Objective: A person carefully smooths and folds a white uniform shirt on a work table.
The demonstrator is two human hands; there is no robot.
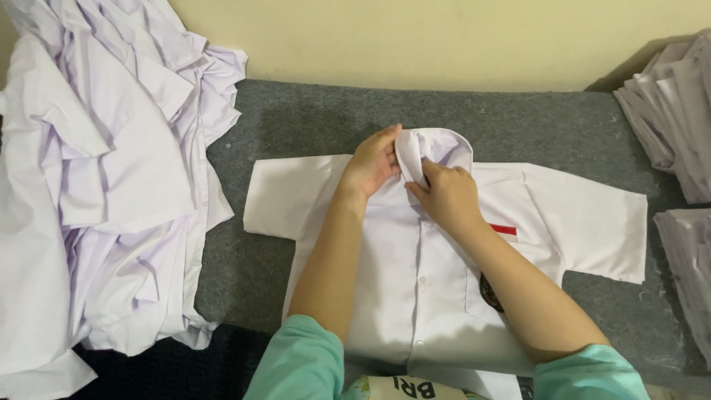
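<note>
A white short-sleeved shirt (pixel 415 267) lies flat and face up on a grey felt surface (pixel 311 118), sleeves spread to both sides, with a small red stripe and a dark badge on its chest pocket. My left hand (pixel 372 161) grips the left side of the collar (pixel 437 144) near the top. My right hand (pixel 446 194) pinches the collar's front edge just below, fingers closed on the fabric. Both forearms, in mint green sleeves, reach in over the shirt from the bottom.
A large loose heap of white shirts (pixel 104 178) fills the left side. Stacks of folded white garments (pixel 678 111) sit at the right edge, with another stack (pixel 689 267) below. A pale yellow wall (pixel 444 37) backs the surface.
</note>
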